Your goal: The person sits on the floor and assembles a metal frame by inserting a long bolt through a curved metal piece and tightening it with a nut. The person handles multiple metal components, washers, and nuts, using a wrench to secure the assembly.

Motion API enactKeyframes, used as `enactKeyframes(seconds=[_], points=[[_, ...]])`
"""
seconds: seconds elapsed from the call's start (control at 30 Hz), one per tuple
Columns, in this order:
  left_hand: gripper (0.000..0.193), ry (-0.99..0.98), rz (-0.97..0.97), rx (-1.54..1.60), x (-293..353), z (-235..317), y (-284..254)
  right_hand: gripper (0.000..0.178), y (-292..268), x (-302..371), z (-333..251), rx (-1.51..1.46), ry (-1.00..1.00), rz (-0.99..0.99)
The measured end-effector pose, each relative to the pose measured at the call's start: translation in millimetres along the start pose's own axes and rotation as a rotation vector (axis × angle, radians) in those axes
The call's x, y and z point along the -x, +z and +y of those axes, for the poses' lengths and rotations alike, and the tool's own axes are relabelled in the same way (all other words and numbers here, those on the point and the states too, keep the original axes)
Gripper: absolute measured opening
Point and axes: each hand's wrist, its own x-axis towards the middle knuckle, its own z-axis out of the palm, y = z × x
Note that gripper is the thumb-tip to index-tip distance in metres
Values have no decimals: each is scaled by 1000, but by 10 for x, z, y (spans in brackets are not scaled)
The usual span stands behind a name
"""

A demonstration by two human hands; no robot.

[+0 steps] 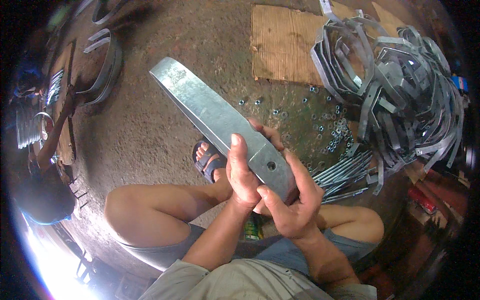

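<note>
A curved band of flat galvanized metal, a pipe clamp half (pixel 210 102), is held up in front of me, slanting from my lap toward the far left. Its near end is a flat tab with one round hole. My left hand (pixel 242 172) grips the left edge close to that tab, thumb lying on top. Around the tab's right side and near end my right hand (pixel 297 200) is closed, its thumb pressed by the near edge. The underside of the band and some fingertips are hidden.
Bent metal bands (pixel 400 95) lie heaped at the right. Threaded rods (pixel 345 175) and scattered nuts (pixel 335 137) lie beside them. Cardboard (pixel 285 45) is spread at the back. Another person (pixel 47 195) works at far left near more curved bands (pixel 112 65).
</note>
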Motion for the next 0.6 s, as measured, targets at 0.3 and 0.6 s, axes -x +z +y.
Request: enactKeyframes(seconds=[0.3,0.6], points=[[73,21,100,-28,-17,25,95,65,-23,-39,-63,-54,88,-12],[72,-20,158,-119,54,34,-4,66,-45,-13,-43,-39,91,-39]])
